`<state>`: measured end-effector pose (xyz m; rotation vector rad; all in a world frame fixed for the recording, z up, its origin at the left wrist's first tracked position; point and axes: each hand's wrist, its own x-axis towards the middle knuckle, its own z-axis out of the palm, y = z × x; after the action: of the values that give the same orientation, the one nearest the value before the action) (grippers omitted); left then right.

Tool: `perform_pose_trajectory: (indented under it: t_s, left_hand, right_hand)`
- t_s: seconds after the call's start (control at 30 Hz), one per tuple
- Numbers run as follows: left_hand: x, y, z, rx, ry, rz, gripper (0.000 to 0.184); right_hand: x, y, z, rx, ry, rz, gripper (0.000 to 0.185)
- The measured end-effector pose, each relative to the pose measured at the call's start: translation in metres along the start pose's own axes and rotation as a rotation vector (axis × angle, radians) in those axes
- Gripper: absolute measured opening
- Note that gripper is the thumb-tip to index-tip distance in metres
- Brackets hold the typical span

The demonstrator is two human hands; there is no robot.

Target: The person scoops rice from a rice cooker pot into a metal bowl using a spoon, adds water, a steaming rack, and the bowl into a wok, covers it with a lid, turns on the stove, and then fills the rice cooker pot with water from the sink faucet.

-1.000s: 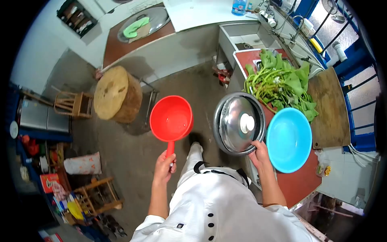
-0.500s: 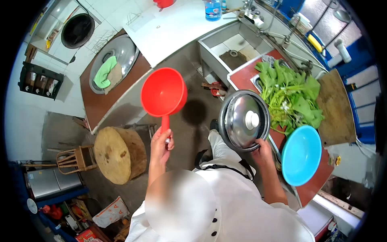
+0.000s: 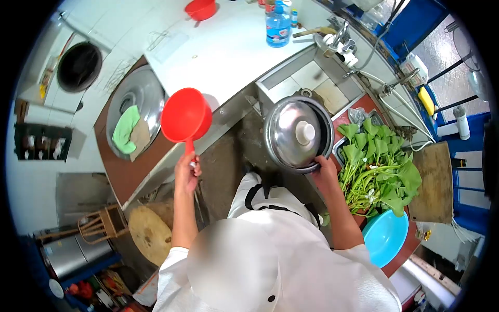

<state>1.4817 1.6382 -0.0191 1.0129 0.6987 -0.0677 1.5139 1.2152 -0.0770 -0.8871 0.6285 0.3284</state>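
A red long-handled ladle [image 3: 186,115] hangs out in front of me, its handle closed inside my left hand [image 3: 188,174]. Its bowl shows its inside, with the white worktop behind it. My right hand [image 3: 324,174] grips the rim of a dark metal pot [image 3: 329,136]. On the pot sits a shiny domed lid [image 3: 286,130] with a white knob. The pot is held near the front of the sink [image 3: 332,62]. Leafy green vegetables [image 3: 379,171] lie to the right of my right hand, on the red-brown counter.
A light blue basin [image 3: 385,238] stands below the greens, beside a wooden board [image 3: 435,182]. On the white worktop [image 3: 223,57] are a blue bottle [image 3: 278,28] and a red bowl [image 3: 200,9]. A large metal lid [image 3: 140,93] bears a green cloth [image 3: 126,130]. A round wooden block [image 3: 149,235] stands lower left.
The view has moved forward, toward the sink and worktop. Both hands still hold the ladle and the lidded pot, now nearer the sink. The basin and wooden block have shifted lower in view.
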Motion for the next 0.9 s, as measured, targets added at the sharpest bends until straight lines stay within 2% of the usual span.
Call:
perform_pose_trajectory:
  t_s: [0.13,0.23,0.33,0.37,0.5,0.53,0.57,0.7,0.77,0.8,0.87,0.9]
  left_hand:
    - [0.083,0.031,0.004,0.0,-0.009,-0.022,0.017]
    - [0.135,0.055,0.008,0.024,-0.026,-0.066,0.018]
    - [0.168,0.074,0.01,0.03,0.016,-0.138,0.013]
    - [0.18,0.077,0.005,0.026,0.015,-0.143,0.014]
    - [0.214,0.09,-0.001,0.008,0.039,-0.206,0.018]
    - [0.219,0.095,0.006,-0.027,0.083,-0.234,0.019]
    - [0.219,0.101,0.009,0.101,0.161,-0.208,0.027]
    - [0.204,0.11,0.008,0.133,0.053,-0.171,0.034]
    - [0.187,0.113,0.0,0.094,0.184,-0.162,0.041]
    - [0.177,0.11,-0.011,0.11,0.198,-0.164,0.041]
    - [0.162,0.1,-0.041,0.108,0.298,-0.187,0.036]
    - [0.154,0.092,-0.064,0.179,0.243,-0.271,0.033]
  right_hand:
    - [0.042,-0.015,0.027,0.137,0.095,-0.097,0.024]
    - [0.08,-0.018,0.039,0.24,0.129,-0.053,0.027]
    - [0.113,-0.021,0.054,0.328,0.282,-0.108,0.026]
    - [0.12,-0.025,0.06,0.256,0.349,-0.092,0.023]
    - [0.173,-0.019,0.056,0.336,0.452,-0.092,0.024]
    - [0.184,-0.02,0.055,0.349,0.465,-0.097,0.024]
    - [0.194,-0.02,0.053,0.315,0.487,-0.079,0.024]
    - [0.245,-0.011,0.03,0.345,0.499,-0.086,0.023]
    - [0.257,-0.01,0.028,0.315,0.547,-0.09,0.024]
    - [0.278,0.002,0.006,0.266,0.551,-0.048,0.028]
    - [0.296,0.004,0.007,0.376,0.588,-0.078,0.03]
    - [0.299,0.0,0.006,0.364,0.599,-0.026,0.032]
